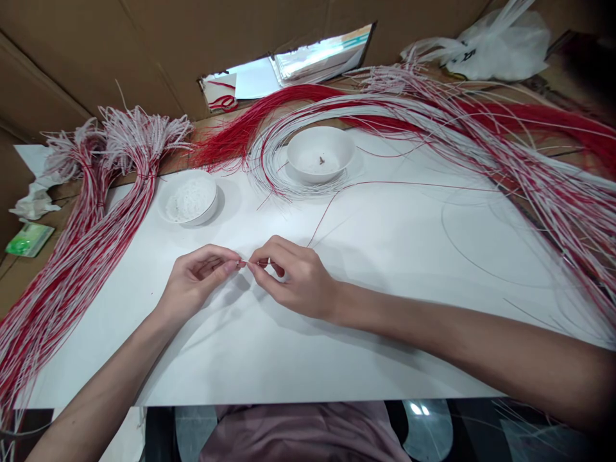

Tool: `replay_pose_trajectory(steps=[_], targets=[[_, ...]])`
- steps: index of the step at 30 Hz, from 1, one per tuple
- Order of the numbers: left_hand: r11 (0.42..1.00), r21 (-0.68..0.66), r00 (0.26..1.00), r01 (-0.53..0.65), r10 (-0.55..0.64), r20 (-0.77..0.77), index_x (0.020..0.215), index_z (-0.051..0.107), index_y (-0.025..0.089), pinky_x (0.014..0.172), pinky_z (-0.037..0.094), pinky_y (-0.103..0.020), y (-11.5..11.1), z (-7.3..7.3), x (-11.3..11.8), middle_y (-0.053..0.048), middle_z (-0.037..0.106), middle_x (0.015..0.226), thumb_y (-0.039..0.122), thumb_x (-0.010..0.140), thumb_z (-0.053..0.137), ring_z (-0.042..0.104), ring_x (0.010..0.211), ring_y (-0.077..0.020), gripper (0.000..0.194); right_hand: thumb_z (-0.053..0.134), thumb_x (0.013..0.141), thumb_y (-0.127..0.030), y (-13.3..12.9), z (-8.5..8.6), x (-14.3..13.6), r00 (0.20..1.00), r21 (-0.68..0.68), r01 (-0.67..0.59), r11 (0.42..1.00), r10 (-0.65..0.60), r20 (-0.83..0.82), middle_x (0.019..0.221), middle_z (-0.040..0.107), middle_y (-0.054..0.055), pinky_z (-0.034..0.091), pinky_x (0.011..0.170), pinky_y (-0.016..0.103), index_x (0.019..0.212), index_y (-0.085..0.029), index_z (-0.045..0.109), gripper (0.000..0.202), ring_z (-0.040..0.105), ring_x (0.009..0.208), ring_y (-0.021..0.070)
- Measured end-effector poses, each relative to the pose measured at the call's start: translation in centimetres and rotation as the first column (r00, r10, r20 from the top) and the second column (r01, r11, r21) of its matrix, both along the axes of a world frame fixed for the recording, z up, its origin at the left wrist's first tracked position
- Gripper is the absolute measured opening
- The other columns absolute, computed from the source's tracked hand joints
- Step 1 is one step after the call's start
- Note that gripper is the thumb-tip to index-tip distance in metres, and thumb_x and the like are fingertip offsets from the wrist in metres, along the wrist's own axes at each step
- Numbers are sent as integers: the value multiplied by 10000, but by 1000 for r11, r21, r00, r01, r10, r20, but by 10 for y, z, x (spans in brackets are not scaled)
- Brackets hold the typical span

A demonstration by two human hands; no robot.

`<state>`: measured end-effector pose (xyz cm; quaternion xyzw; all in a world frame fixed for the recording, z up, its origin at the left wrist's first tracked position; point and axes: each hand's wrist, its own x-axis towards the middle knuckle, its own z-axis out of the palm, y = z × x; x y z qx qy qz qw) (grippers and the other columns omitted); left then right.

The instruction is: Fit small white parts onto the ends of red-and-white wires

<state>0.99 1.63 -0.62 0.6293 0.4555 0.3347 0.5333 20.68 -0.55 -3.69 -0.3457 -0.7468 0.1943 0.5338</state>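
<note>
My left hand [197,279] and my right hand [298,279] meet above the white tabletop [332,366], fingertips almost touching. Each pinches a thin wire, its short pale stretch showing between them. A red wire [321,219] rises from behind my right hand and bends off to the right across the table. What sits right at my left fingertips is too small to make out. Beyond my left hand stands a white bowl [208,215] of small whitish, translucent pieces [185,200]. Another white bowl [320,138], farther back, holds a little brown bit.
Bundles of red and white wires [108,224] lie along the left edge, their white ends twisted. Loose red wires [269,106] and coiled white wires [269,157] spread across the back; more wires [524,154] lie right. Cardboard [96,51] walls the back, near a plastic bag [500,51].
</note>
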Motion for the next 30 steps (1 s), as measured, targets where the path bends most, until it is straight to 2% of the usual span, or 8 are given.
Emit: replay_pose_trajectory(steps=[8, 24, 30], targets=[[1000, -22, 1000, -11, 11, 4, 890, 740, 251, 807, 539, -174, -1, 2, 0, 21, 749, 899, 202, 821, 720, 690, 868, -104, 87, 500, 922, -127, 0, -1, 0, 1000, 12, -14, 1000, 14, 3, 741, 556, -3, 429, 569, 205, 867, -162, 576, 100, 488, 608, 77], [999, 9, 999, -43, 43, 18, 900, 725, 232, 819, 567, -215, -1, 0, 2, 0, 756, 898, 164, 771, 760, 707, 871, -126, 151, 498, 913, -127, 1, -3, 1, 997, -19, -62, 998, 63, 40, 771, 577, 11, 445, 583, 214, 896, -156, 585, 94, 536, 662, 92], [994, 101, 999, -33, 34, -5, 881, 730, 227, 797, 573, -245, -2, 0, 5, -7, 749, 876, 157, 761, 761, 700, 831, -134, 143, 499, 918, -134, 1, -3, 1, 996, -26, -71, 997, 72, 52, 786, 597, 21, 451, 587, 216, 904, -152, 592, 95, 540, 664, 96]])
